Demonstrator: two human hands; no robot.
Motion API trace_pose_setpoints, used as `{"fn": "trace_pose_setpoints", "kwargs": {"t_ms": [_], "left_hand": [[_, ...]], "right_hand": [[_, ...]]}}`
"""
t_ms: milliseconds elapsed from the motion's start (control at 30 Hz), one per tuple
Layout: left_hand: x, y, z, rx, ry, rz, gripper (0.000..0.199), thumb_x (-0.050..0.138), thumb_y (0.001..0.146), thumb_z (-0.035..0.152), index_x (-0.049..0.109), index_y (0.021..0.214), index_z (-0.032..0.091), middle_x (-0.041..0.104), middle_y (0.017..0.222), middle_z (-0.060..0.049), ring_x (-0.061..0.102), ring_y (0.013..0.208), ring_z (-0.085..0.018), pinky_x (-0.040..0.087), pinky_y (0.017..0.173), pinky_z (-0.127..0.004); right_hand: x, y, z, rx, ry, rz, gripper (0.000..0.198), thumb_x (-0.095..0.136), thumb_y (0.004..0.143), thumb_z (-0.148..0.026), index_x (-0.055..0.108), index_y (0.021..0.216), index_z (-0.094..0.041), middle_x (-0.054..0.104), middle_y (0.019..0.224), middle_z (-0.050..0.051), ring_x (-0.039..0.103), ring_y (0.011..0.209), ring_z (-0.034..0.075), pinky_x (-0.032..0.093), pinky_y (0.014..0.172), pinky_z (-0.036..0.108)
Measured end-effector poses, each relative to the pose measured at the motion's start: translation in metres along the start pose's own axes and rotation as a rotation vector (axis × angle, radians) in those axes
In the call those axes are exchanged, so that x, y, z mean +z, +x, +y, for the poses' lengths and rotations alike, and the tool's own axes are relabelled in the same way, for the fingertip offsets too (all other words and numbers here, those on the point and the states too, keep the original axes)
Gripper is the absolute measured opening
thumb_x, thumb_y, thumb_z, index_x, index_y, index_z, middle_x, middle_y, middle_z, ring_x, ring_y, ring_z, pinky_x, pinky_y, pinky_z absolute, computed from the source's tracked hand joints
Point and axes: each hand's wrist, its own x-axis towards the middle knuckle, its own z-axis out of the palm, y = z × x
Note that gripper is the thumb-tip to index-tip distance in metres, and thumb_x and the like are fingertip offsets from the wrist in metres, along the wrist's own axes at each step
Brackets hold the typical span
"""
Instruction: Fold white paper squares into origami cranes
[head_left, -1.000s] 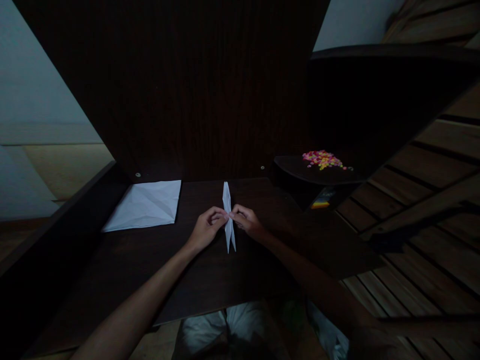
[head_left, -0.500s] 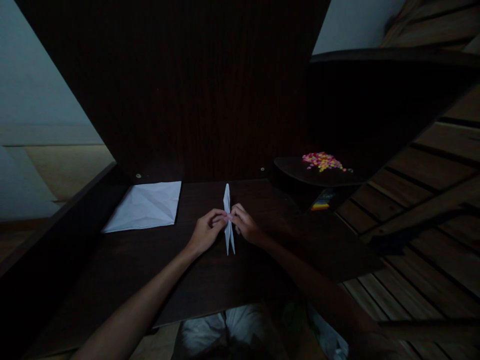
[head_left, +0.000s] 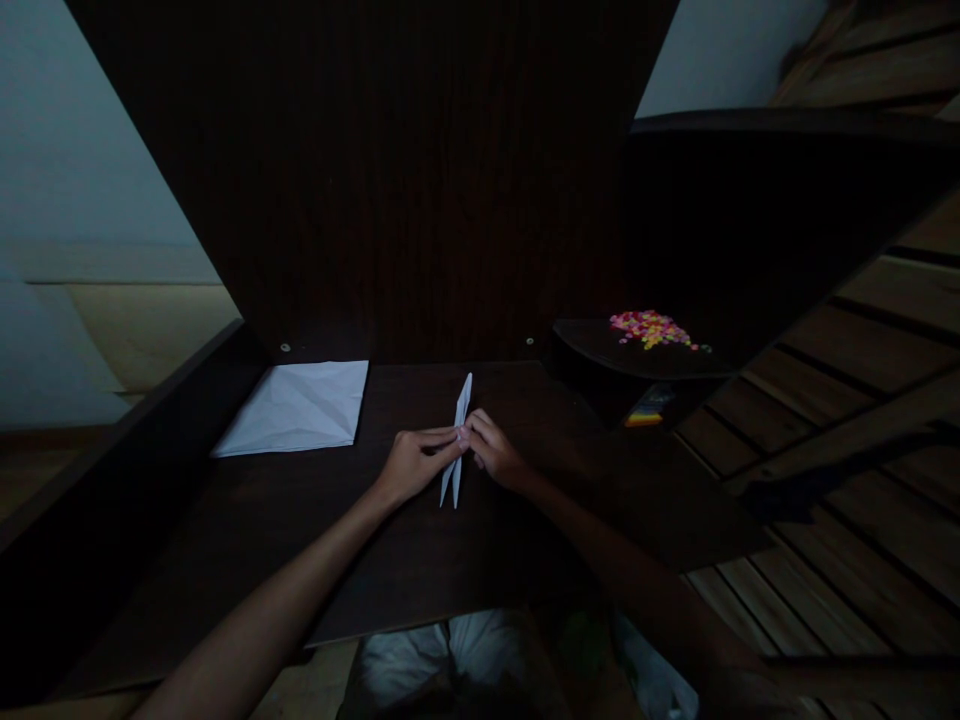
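At the far left, a pale wall (head_left: 97, 150) is seen beyond the dark raised side panel (head_left: 142, 430) of the desk (head_left: 360, 580). Beside that panel, near the back, white sheets (head_left: 300, 405) are laid flat, their top surface marked by creases. Just right of them, the left hand (head_left: 412, 462) is extended, with a folded white paper (head_left: 464, 398) pinched between its thumb and fingers. The paper is held over the middle of the desk, in front of the dark back panel (head_left: 412, 200); it is tilted, its narrow far tip leaned rightward and its near end split into two points. Whether the desk is touched by it cannot be told. The paper's right side is gripped by the right hand (head_left: 491, 450), its fingers curled, and the fingertips of both hands are brought together at the paper's middle. Farther right, small multicoloured pieces (head_left: 651, 328) are heaped on a rounded shelf (head_left: 592, 342), below which a yellow-edged item (head_left: 646, 408) is partly seen. At the far right, wooden slats (head_left: 840, 400) are visible.
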Motion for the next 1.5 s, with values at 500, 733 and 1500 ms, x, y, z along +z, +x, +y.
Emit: {"fn": "trace_pose_setpoints", "kwargs": {"t_ms": [500, 733, 1500], "left_hand": [[0.0, 0.004, -0.004, -0.081, -0.052, 0.039, 0.031, 0.055, 0.081, 0.035, 0.074, 0.063, 0.017, 0.075, 0.09, -0.005, 0.068, 0.082, -0.022, 0.051, 0.078, -0.03], [-0.003, 0.006, -0.005, -0.243, -0.081, 0.151, 0.024, 0.064, 0.069, 0.036, 0.075, 0.073, 0.015, 0.073, 0.07, -0.002, 0.064, 0.065, -0.019, 0.048, 0.06, -0.026], [0.002, 0.006, -0.001, -0.324, -0.426, 0.227, 0.028, 0.08, 0.06, 0.039, 0.075, 0.073, 0.015, 0.074, 0.079, -0.007, 0.066, 0.073, -0.02, 0.05, 0.073, -0.031]], "right_hand": [[-0.001, 0.0, -0.002, 0.026, 0.075, -0.017, 0.037, 0.044, 0.091, -0.05, 0.049, 0.074, -0.018, 0.042, 0.079, -0.001, 0.045, 0.058, 0.008, 0.036, 0.044, 0.02], [0.001, -0.001, -0.003, 0.031, 0.126, -0.046, 0.035, 0.044, 0.091, -0.049, 0.053, 0.078, -0.018, 0.042, 0.082, 0.0, 0.047, 0.056, 0.008, 0.035, 0.039, 0.019], [-0.006, 0.005, -0.011, 0.128, 0.355, 0.142, 0.029, 0.069, 0.072, -0.044, 0.059, 0.072, -0.017, 0.055, 0.08, 0.0, 0.053, 0.064, 0.01, 0.042, 0.048, 0.019]]}}
